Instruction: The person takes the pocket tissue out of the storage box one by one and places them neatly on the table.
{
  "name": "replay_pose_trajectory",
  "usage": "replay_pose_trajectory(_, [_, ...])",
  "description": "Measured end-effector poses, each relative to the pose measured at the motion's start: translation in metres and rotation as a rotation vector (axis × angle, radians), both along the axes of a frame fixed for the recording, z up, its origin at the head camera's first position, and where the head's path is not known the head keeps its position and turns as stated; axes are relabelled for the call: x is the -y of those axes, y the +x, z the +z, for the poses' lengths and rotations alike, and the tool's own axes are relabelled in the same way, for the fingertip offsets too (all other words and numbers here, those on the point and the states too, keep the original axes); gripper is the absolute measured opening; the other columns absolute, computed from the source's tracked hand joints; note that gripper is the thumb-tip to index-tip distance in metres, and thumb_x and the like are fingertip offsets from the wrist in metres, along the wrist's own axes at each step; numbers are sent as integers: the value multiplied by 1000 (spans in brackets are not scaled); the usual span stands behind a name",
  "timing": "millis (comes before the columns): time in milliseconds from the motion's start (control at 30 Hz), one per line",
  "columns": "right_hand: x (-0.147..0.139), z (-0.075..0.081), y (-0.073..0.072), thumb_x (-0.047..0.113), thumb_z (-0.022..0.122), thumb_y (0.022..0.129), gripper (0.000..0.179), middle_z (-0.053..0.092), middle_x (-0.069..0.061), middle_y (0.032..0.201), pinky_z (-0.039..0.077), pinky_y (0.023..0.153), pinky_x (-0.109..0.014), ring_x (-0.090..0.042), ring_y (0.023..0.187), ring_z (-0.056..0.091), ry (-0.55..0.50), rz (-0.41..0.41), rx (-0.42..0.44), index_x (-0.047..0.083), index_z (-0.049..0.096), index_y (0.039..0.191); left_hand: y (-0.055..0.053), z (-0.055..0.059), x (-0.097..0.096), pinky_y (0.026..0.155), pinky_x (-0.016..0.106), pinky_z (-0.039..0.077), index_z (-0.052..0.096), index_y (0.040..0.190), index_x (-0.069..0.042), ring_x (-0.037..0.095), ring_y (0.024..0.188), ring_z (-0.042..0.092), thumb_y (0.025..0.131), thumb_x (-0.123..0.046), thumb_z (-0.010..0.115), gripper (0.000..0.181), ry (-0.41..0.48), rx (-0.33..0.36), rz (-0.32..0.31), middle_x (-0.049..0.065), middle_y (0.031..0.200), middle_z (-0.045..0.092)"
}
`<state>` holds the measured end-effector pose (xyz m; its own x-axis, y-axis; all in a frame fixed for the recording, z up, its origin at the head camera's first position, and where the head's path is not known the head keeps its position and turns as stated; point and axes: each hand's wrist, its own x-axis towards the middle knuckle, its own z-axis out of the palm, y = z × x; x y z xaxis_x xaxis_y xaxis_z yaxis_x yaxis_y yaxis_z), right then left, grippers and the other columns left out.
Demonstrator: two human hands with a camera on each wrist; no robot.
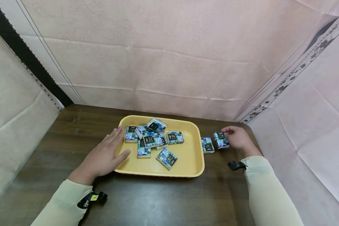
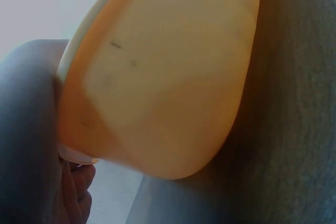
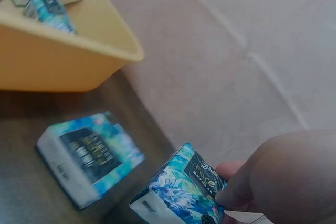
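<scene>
right hand (image 1: pixel 238 137) pinches a pack (image 1: pixel 221 139) on the table (image 1: pixel 164 197) beside another pack (image 1: pixel 207 145), left hand (image 1: pixel 103 157) flat on the tray (image 1: pixel 193 157) rim; loose pinch could tip it.

Every small packet (image 3: pixel 89 157) carries a dark label with pale lettering, but it is too blurred to read. No other writing shows, on the tray (image 1: pixel 196 150) or elsewhere.

Head view looks down from above; both wrist views closely share the tray (image 1: pixel 196 147)
</scene>
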<state>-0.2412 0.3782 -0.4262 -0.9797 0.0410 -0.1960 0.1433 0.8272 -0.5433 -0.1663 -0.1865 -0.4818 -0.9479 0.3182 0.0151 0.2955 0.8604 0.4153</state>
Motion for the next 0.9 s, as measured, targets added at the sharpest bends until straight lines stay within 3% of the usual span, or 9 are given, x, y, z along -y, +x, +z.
replay_pose_trajectory(267, [3, -35, 0, 7, 52, 110, 37, 66, -22, 132, 55, 76, -33, -32, 106, 62, -45, -65, 53, 3, 68, 143, 0, 2, 0, 141, 67, 19, 7, 182, -12, 41, 177, 10, 114, -65, 51, 97, 3, 12, 0, 10, 191, 5])
replay_pose_trajectory(433, [6, -41, 1, 8, 53, 111, 36, 65, -22, 135, 57, 83, -35, -35, 112, 62, -19, -86, 50, 4, 68, 143, -1, 1, 1, 141, 67, 20, 7, 182, -12, 40, 178, 10, 114, -62, 54, 97, 11, 7, -8, 10, 192, 5])
replay_pose_trajectory(533, [7, -38, 2, 11, 53, 112, 36, 65, -23, 138, 59, 87, -39, -36, 115, 62, 2, -83, 66, 6, 67, 144, -1, 1, 2, 141, 67, 20, 7, 182, -12, 40, 177, 10, 114, -62, 55, 97, 15, 5, -14, 11, 191, 6])
replay_pose_trajectory(667, [9, -31, 3, 17, 55, 112, 37, 65, -25, 145, 60, 96, -54, -42, 124, 63, 65, -45, 67, 7, 67, 146, -1, 2, 1, 140, 67, 20, 7, 182, -13, 41, 177, 11, 114, -62, 55, 97, 17, 6, -15, 11, 191, 6])
replay_pose_trajectory(767, [13, -20, 5, 20, 57, 112, 40, 65, -28, 150, 58, 107, -66, -48, 135, 63, 119, -6, 4, 5, 66, 148, -1, 2, 1, 141, 67, 20, 6, 182, -13, 41, 177, 10, 114, -61, 55, 97, 15, 9, -13, 11, 192, 6])
replay_pose_trajectory(900, [30, 1, 8, 24, 59, 113, 40, 66, -26, 151, 54, 114, -70, -49, 140, 63, 148, 63, -115, 6, 67, 147, -1, 1, 1, 141, 67, 20, 7, 182, -13, 40, 177, 10, 114, -62, 55, 97, 14, 9, -12, 11, 191, 6])
